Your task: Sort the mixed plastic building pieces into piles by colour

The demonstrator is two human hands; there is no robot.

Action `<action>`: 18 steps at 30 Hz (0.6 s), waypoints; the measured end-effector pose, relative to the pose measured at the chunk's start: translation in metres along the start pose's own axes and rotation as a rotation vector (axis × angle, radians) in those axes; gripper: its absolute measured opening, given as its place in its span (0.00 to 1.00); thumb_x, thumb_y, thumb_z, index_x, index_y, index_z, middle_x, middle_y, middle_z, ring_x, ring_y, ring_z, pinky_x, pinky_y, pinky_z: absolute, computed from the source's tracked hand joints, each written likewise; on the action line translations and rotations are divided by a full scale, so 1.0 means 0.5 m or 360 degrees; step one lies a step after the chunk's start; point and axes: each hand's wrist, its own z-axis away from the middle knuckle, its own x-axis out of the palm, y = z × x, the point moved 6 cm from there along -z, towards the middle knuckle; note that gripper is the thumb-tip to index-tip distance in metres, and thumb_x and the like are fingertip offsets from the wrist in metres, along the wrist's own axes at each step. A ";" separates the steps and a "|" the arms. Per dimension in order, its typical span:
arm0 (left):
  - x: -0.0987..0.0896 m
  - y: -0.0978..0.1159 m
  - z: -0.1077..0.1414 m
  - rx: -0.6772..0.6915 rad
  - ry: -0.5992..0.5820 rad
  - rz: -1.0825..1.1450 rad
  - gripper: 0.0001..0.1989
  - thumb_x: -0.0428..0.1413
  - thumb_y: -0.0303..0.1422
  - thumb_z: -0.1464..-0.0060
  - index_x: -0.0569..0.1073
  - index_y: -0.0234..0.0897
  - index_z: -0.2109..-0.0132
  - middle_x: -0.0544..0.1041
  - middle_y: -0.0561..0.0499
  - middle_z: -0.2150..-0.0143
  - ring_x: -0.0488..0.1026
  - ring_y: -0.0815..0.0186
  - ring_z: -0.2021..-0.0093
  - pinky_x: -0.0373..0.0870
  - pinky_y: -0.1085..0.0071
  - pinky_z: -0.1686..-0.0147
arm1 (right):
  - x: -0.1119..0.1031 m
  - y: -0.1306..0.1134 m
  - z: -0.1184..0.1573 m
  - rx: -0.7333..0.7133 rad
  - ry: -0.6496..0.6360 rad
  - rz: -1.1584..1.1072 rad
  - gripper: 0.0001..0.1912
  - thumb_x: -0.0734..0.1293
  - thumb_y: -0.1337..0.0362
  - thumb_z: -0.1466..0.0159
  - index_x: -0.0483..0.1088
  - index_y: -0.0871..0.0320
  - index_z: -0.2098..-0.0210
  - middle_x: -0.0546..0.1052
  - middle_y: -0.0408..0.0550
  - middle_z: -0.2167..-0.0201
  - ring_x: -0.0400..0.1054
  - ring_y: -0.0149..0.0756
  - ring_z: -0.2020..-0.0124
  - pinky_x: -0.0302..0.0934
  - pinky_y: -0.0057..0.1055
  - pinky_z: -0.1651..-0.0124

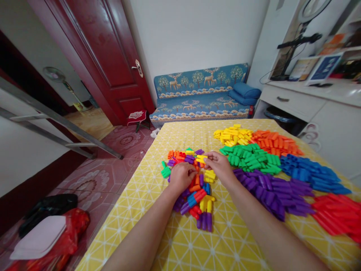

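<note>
A mixed pile of small tube-shaped plastic pieces [195,187] in several colours lies on the yellow patterned tablecloth [135,210]. My right hand [220,166] is at the pile's right side, its thumb and fingers pinched on yellow tube-shaped pieces [201,159]. Over the pile's left part, my left hand [182,177] has its fingers curled together; what they hold, if anything, is hidden. Loose yellow pieces [210,176] lie between the two hands. Joined purple and yellow pieces [205,220] are at the pile's near end, and green ones [165,171] at its left.
Sorted heaps lie to the right: yellow [232,135], orange [278,142], green [251,158], blue [310,173], purple [270,190] and red [338,214]. Beyond the table stands a blue sofa [197,99]. A metal ladder [56,122] leans at the left; a white cabinet [299,107] is at the right.
</note>
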 end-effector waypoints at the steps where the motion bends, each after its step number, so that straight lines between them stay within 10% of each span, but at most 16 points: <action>1: 0.001 -0.002 0.000 0.0004 0.0011 0.0009 0.05 0.58 0.33 0.47 0.79 0.41 0.64 0.79 0.50 0.66 0.73 0.64 0.64 0.65 0.70 0.62 | -0.006 -0.002 -0.017 -0.0037 -0.0018 0.0095 0.12 0.69 0.61 0.52 0.73 0.58 0.67 0.75 0.42 0.78 0.69 0.32 0.80 0.63 0.28 0.77; 7: -0.001 -0.004 -0.003 -0.0006 -0.0003 0.0007 0.04 0.59 0.33 0.47 0.79 0.40 0.66 0.79 0.50 0.68 0.72 0.64 0.66 0.64 0.70 0.64 | -0.104 -0.011 -0.161 -0.0108 0.0308 0.0532 0.13 0.68 0.68 0.51 0.74 0.62 0.65 0.75 0.45 0.77 0.70 0.33 0.79 0.66 0.33 0.70; 12: -0.001 -0.004 -0.004 -0.0009 -0.0006 0.0023 0.04 0.59 0.32 0.48 0.79 0.40 0.65 0.79 0.50 0.68 0.72 0.64 0.66 0.64 0.70 0.64 | -0.162 -0.037 -0.179 -0.0326 0.0749 0.0649 0.23 0.68 0.67 0.50 0.72 0.61 0.54 0.76 0.55 0.55 0.73 0.38 0.63 0.66 0.40 0.54; 18: 0.002 -0.007 -0.005 -0.0005 0.0012 0.0024 0.04 0.59 0.33 0.48 0.79 0.40 0.66 0.78 0.50 0.67 0.72 0.63 0.65 0.64 0.69 0.63 | -0.066 -0.033 -0.088 -0.0477 0.0056 0.1104 0.14 0.66 0.70 0.48 0.75 0.57 0.62 0.78 0.50 0.60 0.72 0.40 0.61 0.65 0.38 0.54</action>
